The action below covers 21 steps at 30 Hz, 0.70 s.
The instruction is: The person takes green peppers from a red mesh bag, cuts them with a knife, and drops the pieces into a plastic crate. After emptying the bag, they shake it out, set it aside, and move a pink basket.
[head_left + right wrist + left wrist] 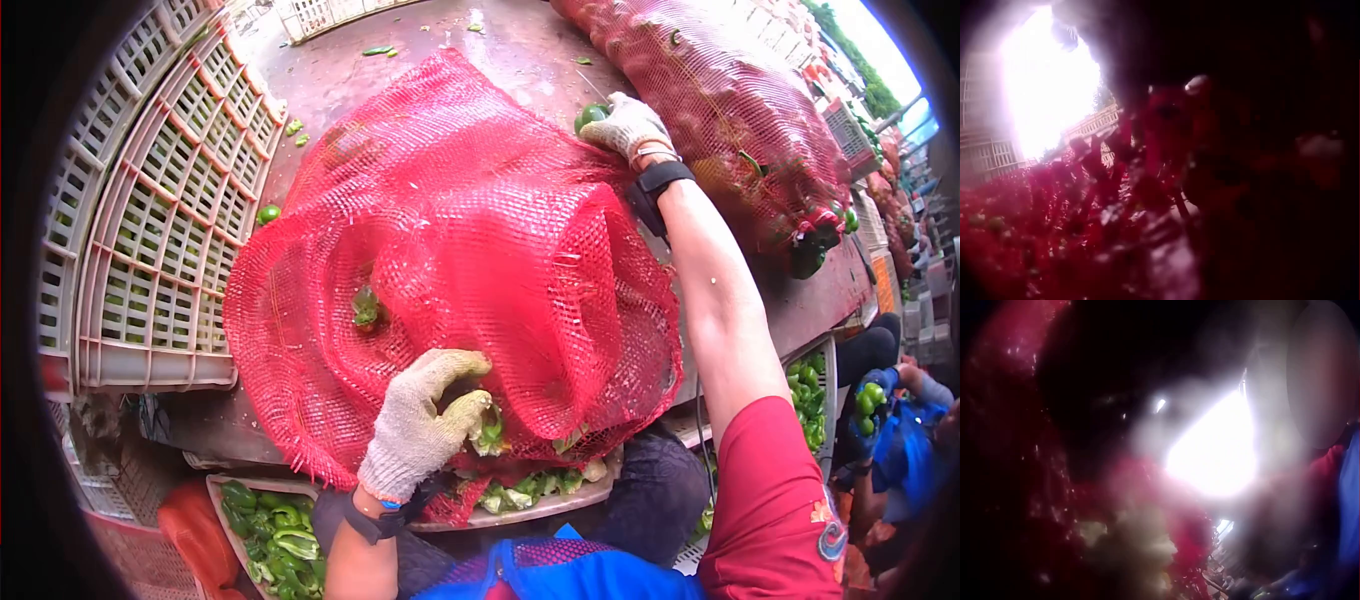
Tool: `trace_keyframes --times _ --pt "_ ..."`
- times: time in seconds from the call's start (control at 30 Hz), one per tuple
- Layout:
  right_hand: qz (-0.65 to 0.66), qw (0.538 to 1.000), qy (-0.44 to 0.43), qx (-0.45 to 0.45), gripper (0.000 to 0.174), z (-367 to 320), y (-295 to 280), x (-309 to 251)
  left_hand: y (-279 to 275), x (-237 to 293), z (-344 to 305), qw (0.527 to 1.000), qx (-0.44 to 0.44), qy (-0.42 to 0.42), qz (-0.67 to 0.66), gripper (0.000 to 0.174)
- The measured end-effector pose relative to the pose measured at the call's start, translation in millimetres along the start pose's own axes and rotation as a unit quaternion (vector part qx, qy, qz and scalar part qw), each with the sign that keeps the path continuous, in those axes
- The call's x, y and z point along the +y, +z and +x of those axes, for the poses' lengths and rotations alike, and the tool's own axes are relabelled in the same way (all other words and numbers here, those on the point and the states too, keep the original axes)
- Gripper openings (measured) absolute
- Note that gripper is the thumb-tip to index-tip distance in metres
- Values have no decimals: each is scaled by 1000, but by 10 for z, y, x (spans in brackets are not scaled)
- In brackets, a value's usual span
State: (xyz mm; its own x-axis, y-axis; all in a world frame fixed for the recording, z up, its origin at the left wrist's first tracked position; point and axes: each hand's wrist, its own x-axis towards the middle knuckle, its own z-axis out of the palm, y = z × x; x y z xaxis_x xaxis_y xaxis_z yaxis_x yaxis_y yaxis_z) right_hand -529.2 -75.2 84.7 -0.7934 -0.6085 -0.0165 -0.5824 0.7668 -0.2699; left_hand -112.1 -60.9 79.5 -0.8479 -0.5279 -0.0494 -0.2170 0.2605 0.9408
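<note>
A large red mesh sack (480,270) lies spread in front of me, with a green pepper (367,308) showing at a fold. My left hand (420,415), in a pale knit glove, is bent over the sack's near side, thumb and forefinger apart. A light green pepper piece (488,432) lies right at its thumb tip; whether the hand holds it I cannot tell. At the sack's far right corner my gloved right hand (632,128) holds a dark green pepper (591,117). Both wrist views are dark and blurred, with red mesh (1188,531) in the left wrist view and mesh (1085,206) in the right.
Plastic crates (165,230) of green produce stand at the left. A filled mesh sack (720,110) lies at the back right. Near me are a tray of green peppers (275,535) and a basin rim (545,508) with pepper pieces. Another person (915,440) is at the right.
</note>
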Motion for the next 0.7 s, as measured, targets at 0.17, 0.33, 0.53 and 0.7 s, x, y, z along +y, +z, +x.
trace_keyframes --times 0.17,0.33,0.53,0.7 --pt "227 972 1 61 69 -498 16 484 7 81 -128 999 6 6 -42 28" --pt "569 822 22 27 51 -1231 48 731 7 23 -244 995 33 10 -91 29" --pt "571 790 -169 144 62 -1984 -885 385 -11 -8 -328 980 125 149 -40 40" --pt "590 758 -279 -19 79 -2848 -661 -424 -86 2 -466 969 82 187 -141 94"
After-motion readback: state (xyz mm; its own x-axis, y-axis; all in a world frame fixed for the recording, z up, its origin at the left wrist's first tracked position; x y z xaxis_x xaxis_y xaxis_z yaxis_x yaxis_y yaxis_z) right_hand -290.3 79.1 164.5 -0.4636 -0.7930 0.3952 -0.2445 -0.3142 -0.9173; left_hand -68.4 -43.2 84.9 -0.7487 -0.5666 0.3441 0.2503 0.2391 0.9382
